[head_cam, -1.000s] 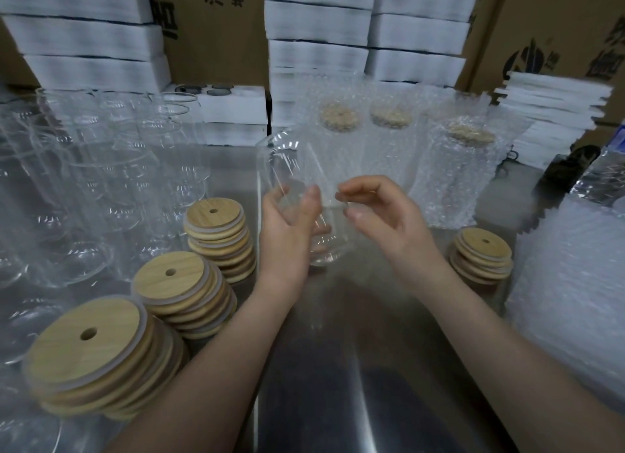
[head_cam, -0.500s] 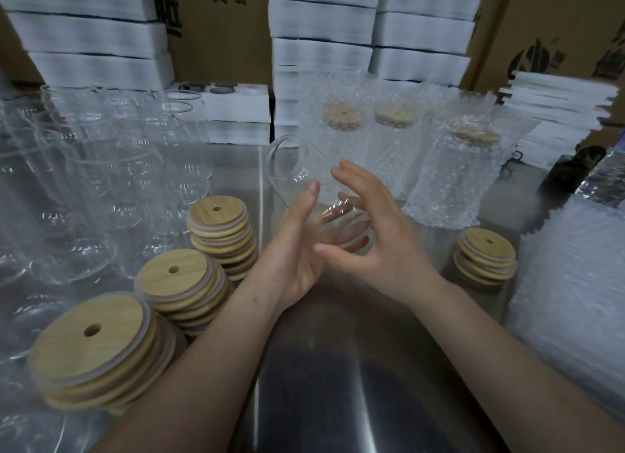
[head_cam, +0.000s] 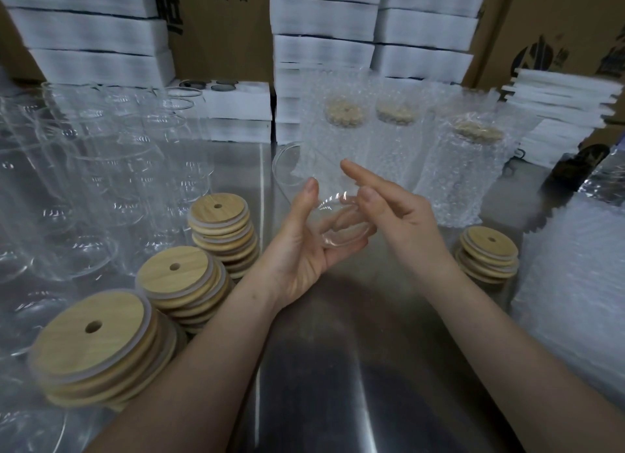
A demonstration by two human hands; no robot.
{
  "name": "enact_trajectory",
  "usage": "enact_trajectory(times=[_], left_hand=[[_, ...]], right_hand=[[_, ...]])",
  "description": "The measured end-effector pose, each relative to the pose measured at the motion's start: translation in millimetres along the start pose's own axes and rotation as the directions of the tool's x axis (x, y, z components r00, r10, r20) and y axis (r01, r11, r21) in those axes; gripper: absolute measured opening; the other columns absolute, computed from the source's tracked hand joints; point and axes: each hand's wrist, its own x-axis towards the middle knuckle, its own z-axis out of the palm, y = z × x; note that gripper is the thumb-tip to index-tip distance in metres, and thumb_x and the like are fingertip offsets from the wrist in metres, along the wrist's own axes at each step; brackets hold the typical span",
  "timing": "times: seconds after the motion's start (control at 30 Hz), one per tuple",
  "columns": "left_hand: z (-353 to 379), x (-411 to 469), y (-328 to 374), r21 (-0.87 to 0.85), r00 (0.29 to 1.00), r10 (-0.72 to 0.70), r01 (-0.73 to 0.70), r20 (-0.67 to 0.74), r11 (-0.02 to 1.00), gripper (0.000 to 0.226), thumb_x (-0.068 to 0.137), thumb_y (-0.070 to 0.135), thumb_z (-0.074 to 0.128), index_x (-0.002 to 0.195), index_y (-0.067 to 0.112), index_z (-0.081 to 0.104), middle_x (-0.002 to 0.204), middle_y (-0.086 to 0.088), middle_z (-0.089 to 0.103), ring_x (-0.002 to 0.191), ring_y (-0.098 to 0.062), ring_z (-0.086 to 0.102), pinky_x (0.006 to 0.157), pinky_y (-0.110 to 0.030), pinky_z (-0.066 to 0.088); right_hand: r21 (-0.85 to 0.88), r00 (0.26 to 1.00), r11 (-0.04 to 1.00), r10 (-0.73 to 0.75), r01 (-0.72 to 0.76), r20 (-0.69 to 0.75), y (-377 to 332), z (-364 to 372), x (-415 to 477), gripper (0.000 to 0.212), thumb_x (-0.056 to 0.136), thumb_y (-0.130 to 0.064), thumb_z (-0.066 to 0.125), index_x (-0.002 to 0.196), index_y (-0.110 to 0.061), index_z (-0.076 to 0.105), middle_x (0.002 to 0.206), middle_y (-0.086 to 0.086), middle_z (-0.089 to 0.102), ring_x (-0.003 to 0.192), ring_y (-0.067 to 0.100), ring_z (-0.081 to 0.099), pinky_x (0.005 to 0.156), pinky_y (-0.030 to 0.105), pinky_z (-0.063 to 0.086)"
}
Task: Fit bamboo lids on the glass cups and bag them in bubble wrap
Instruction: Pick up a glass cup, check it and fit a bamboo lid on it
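Head view shows the cup [head_cam: 338, 229] lying sideways in the middle, above the table [head_cam: 338, 351]. Left hand [head_cam: 297, 249] wraps thumb and fingers round it. Right hand [head_cam: 389, 216] has straight fingers touching its side. Best to stand it up, hold it tight, then take a lid [head_cam: 216, 212] from the left.

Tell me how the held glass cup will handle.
Probably slippery: the cup is smooth clear glass, lying tilted in the left hand. Likely fragile: thin walls above a metal table. Round sides: laid down, it may roll.
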Motion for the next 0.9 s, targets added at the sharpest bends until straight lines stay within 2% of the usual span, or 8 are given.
enact_trajectory(times=[0.13, 0.23, 0.3, 0.4, 0.53, 0.63, 0.73, 0.9], left_hand=[[1.8, -0.9, 2.4, -0.083, 1.0, -0.015, 0.014, -0.009, 0.996, 0.066, 0.087, 0.069, 0.041, 0.112, 0.018, 0.074, 0.127, -0.021, 0.063, 0.123, -0.033, 0.058, 0.096, -0.031, 0.051], [1.3, -0.8, 2.8, -0.15, 1.0, -0.021, 0.023, 0.016, 0.988, 0.069, 0.08, 0.071, 0.049, 0.108, 0.013, 0.076, 0.122, -0.021, 0.066, 0.115, -0.03, 0.064, 0.088, -0.03, 0.055], [0.7, -0.6, 2.4, -0.196, 0.999, -0.023, 0.029, 0.037, 0.98, 0.076, 0.077, 0.07, 0.053, 0.113, 0.007, 0.073, 0.121, -0.021, 0.067, 0.111, -0.029, 0.066, 0.084, -0.03, 0.056], [1.3, -0.5, 2.6, -0.243, 0.999, -0.024, 0.029, 0.024, 0.97, 0.089, 0.073, 0.07, 0.057, 0.128, 0.0, 0.059, 0.123, -0.023, 0.064, 0.107, -0.03, 0.068, 0.079, -0.03, 0.058], [3.8, 0.4, 1.8, -0.284, 0.999, -0.048, 0.052, 0.021, 0.958, 0.099, 0.07, 0.072, 0.055, 0.135, -0.002, 0.05, 0.135, -0.028, 0.054, 0.096, -0.029, 0.07, 0.078, -0.03, 0.06], [6.1, 0.8, 1.0, -0.275, 0.998, -0.066, 0.068, 0.016, 0.959, 0.097, 0.072, 0.074, 0.049, 0.138, 0.002, 0.046, 0.138, -0.025, 0.053, 0.114, -0.033, 0.063, 0.097, -0.033, 0.051], [8.2, 0.2, 0.7, -0.266, 0.998, -0.058, 0.063, 0.025, 0.962, 0.093, 0.077, 0.072, 0.042, 0.139, 0.003, 0.045, 0.136, -0.024, 0.055, 0.114, -0.032, 0.063, 0.099, -0.033, 0.05], [12.8, -3.1, -1.9, -0.263, 0.996, -0.066, 0.081, 0.067, 0.961, 0.094, 0.085, 0.07, 0.038, 0.148, 0.001, 0.03, 0.132, -0.024, 0.056, 0.113, -0.029, 0.063, 0.096, -0.032, 0.053]], right_hand=[[0.108, 0.992, 0.991, 0.062, -0.074, 0.113, 3.0, -11.5, 5.3, 0.032, 0.088, -0.03, 0.055, 0.119, -0.035, 0.061, 0.127, -0.024, 0.063, 0.133, 0.018, 0.05, 0.097, 0.02, 0.047], [0.119, 0.982, 0.989, 0.066, -0.088, 0.178, 4.6, -19.1, 6.7, 0.043, 0.086, -0.02, 0.06, 0.126, -0.034, 0.055, 0.132, -0.014, 0.058, 0.131, 0.017, 0.046, 0.088, 0.023, 0.052], [0.087, 0.978, 0.993, 0.064, -0.083, 0.199, 6.1, -22.6, 7.9, 0.047, 0.083, -0.016, 0.07, 0.124, -0.035, 0.057, 0.132, -0.017, 0.058, 0.131, 0.012, 0.047, 0.096, 0.032, 0.052], [0.027, 0.979, 0.998, 0.057, -0.063, 0.193, 7.7, -22.8, 8.7, 0.058, 0.072, -0.009, 0.076, 0.119, -0.04, 0.062, 0.137, -0.021, 0.055, 0.117, 0.004, 0.056, 0.096, 0.029, 0.052], [-0.12, 0.991, 0.993, 0.021, -0.005, 0.131, 6.5, -14.9, 5.2, 0.074, 0.063, -0.019, 0.085, 0.122, -0.052, 0.055, 0.137, -0.024, 0.053, 0.103, 0.008, 0.058, 0.084, 0.024, 0.054], [-0.248, 0.996, 0.967, -0.044, 0.062, 0.075, 5.5, -7.5, 3.1, 0.077, 0.059, -0.033, 0.088, 0.124, -0.05, 0.05, 0.131, -0.025, 0.053, 0.093, 0.019, 0.061, 0.077, 0.03, 0.056], [-0.334, 0.994, 0.936, -0.106, 0.109, 0.027, 4.9, -0.8, 1.2, 0.075, 0.053, -0.051, 0.083, 0.118, -0.047, 0.046, 0.126, -0.025, 0.05, 0.086, 0.011, 0.058, 0.074, 0.024, 0.051], [-0.397, 0.982, 0.908, -0.176, 0.135, -0.069, 9.8, 9.1, -1.2, 0.086, 0.049, -0.059, 0.081, 0.116, -0.023, 0.041, 0.121, -0.019, 0.043, 0.089, 0.0, 0.046, 0.078, 0.022, 0.041]])
